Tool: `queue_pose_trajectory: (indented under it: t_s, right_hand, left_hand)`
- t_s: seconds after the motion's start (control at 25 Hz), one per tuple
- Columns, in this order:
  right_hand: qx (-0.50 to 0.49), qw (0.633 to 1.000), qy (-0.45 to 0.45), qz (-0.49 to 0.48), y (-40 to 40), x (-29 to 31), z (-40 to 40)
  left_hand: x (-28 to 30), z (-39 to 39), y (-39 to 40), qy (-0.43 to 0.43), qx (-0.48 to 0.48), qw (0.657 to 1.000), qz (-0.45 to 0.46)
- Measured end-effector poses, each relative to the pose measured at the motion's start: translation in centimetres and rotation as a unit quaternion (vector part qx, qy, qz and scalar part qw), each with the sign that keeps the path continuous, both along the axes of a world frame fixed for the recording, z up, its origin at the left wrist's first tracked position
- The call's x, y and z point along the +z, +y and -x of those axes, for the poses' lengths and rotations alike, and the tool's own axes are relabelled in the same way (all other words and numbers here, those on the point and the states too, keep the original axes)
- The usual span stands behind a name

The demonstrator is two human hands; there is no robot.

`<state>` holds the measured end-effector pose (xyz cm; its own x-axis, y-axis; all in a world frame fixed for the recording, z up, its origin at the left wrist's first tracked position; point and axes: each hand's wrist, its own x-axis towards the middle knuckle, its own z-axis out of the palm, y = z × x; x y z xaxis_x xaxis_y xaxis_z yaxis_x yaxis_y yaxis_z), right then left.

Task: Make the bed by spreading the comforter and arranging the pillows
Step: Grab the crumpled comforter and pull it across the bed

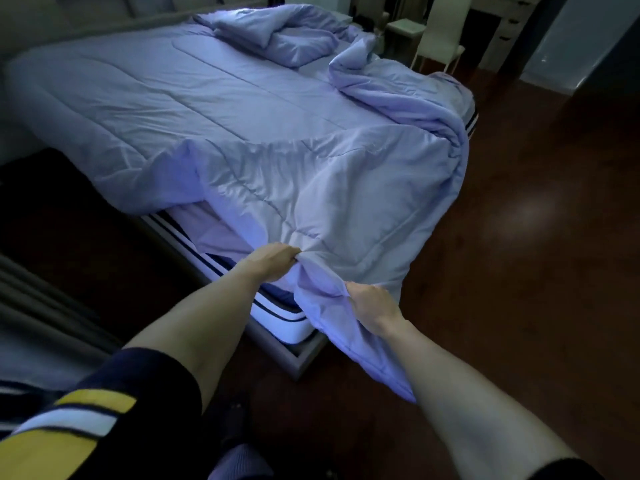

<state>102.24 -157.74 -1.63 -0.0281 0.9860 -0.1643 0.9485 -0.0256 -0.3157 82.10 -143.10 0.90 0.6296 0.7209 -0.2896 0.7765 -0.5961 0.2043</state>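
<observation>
Left hand point(273, 259): fingers clenched on the comforter point(263, 133) edge.
Right hand point(372, 311): fingers gripping its corner.
Bed point(294, 355): comforter bunched far right.

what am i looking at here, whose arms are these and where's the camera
There is one picture, taken by a wide-angle camera worn on a person's head, looking forward and down. That is why two bare arms reach in from the bottom: they belong to the wearer. No machine is involved.

The left hand and the right hand each pinch the near corner of a light blue comforter, which hangs over the corner of the mattress. The comforter lies fairly flat on the left side of the bed but is bunched along the right edge. At the far end sits a rumpled heap, probably pillows or more bedding; I cannot tell which. The floor is dark wood.
</observation>
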Motion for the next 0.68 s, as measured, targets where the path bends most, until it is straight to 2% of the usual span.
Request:
queue_pose_trajectory:
  t_s: [0.32,0.4,0.52,0.68]
  right_hand:
    - [-0.040,0.984,-0.085,0.152,-7.9,-1.3,-7.4]
    - [-0.057,0.979,-0.110,0.159,-8.3,-1.2,-8.2]
    - [-0.081,0.977,-0.114,0.160,-7.7,-0.7,-8.7]
    - [-0.087,0.981,-0.101,0.141,-6.0,0.1,-8.8]
  left_hand:
    - [-3.1,-7.9,-11.9,0.069,-0.068,0.993,0.063]
    - [-3.8,-9.4,-13.8,0.080,-0.105,0.986,0.097]
    - [-4.0,-10.1,-13.3,0.092,-0.112,0.982,0.122]
    - [-1.4,-8.7,-8.5,0.086,-0.085,0.992,0.041]
